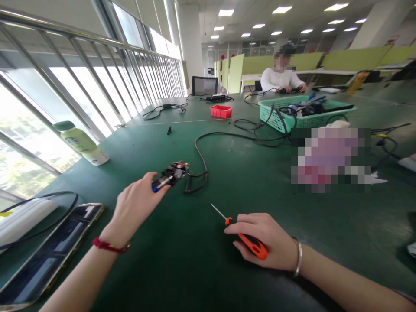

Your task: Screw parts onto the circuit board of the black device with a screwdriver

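My left hand [139, 201] is closed around one end of a small opened device [172, 174], with a metal cylinder like a motor, a blue end and bare wires showing. A black power cord [208, 167] runs from its far end across the green table. In my right hand [264, 240] lies a screwdriver [256, 248] with an orange and black handle. Its thin shaft points up and left, the tip apart from the device. My fingers wrap the handle from above.
A smartphone [48, 255] and a white object [27, 219] lie at the left, near a green-capped bottle [82, 143]. Farther back are a small red basket [221, 111] and a teal basket [276, 118] of tools and cords. A person [281, 78] sits across the table [182, 268].
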`<state>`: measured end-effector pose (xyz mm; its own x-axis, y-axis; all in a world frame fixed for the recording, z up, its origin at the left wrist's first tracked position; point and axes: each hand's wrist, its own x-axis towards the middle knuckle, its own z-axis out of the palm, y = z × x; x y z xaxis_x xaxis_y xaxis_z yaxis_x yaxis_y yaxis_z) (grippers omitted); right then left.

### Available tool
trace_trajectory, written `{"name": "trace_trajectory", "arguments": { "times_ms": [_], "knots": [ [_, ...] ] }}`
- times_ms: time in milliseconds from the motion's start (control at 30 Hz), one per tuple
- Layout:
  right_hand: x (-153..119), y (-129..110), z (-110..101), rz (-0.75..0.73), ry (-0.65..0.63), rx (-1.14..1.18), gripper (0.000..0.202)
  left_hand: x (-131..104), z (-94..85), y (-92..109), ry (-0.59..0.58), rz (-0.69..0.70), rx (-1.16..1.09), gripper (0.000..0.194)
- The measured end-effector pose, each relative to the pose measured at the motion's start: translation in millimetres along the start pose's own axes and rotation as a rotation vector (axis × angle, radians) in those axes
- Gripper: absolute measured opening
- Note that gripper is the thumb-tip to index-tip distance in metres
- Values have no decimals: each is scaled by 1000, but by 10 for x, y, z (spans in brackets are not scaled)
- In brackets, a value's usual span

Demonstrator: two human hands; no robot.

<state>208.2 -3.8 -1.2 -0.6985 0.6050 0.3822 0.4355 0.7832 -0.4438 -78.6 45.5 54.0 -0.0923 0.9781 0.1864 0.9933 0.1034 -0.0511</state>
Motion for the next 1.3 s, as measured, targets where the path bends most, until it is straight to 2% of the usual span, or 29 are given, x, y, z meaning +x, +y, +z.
{"name": "trace_trajectory", "arguments": {
  "times_ms": [133, 200, 267, 367, 467, 533, 667, 833, 1100, 1200, 1300],
  "knots": [
    [-5, 22, 43, 53, 3, 58, 24, -18, -87, -499, -89, -196, 88, 54],
    [-8, 30, 44, 70, -5, 71, 24, -40, -130, -695, -80, -304, 140, 61],
    [-12, 37, 37, 78, -20, 75, 24, -63, -150, -838, -51, -389, 195, 64],
    [-19, 44, 23, 84, -35, 73, 24, -78, -121, -950, -1, -415, 233, 62],
    [-20, 46, 13, 95, -48, 78, 24, -46, -28, -963, 68, -391, 194, 52],
    [-17, 45, 8, 102, -62, 81, 24, -8, 42, -941, 95, -434, 175, 44],
    [-9, 47, -5, 107, -75, 79, 24, 39, 121, -892, 103, -404, 162, 42],
    [-7, 53, -4, 115, -72, 93, 24, 26, 92, -900, 138, -416, 191, 41],
    [-20, 70, 25, 160, -24, 117, 24, 23, 60, -895, 364, -453, 194, 37],
    [-21, 100, 44, 183, 86, 180, 27, 8, 60, -782, 450, -342, 191, 32],
    [-10, 140, 59, 248, 201, 255, 32, -23, 95, -586, 515, -122, 183, 24]
  ]
}}
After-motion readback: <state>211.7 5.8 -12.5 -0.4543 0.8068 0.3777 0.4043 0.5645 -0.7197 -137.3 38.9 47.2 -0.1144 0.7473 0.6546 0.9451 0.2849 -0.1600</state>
